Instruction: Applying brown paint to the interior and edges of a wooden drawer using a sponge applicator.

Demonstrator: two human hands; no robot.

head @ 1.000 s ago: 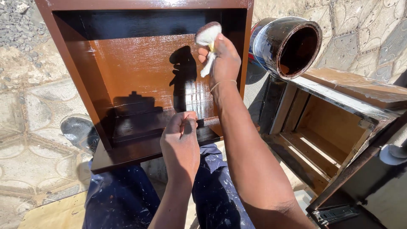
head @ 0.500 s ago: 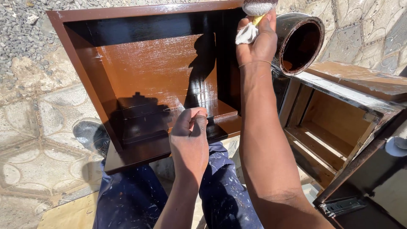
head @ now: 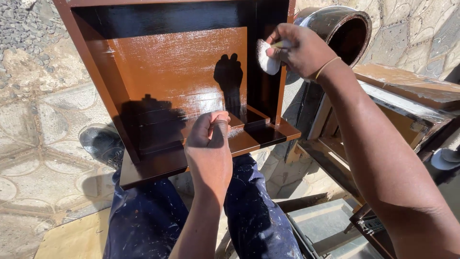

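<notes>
Two hands work the glossy brown wooden cabinet (head: 172, 86) on the lap — left hand (head: 209, 144) fisted at its front ledge, right hand (head: 299, 50) pinching a white cloth pad (head: 266, 58) against the dark right wall, polishing — next calls for even strokes.

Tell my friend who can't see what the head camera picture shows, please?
A person's right hand presses a white pad against the inner side wall of a glossy brown wooden box propped on their lap. Their left hand grips its front edge. A dark open can stands behind.
</notes>
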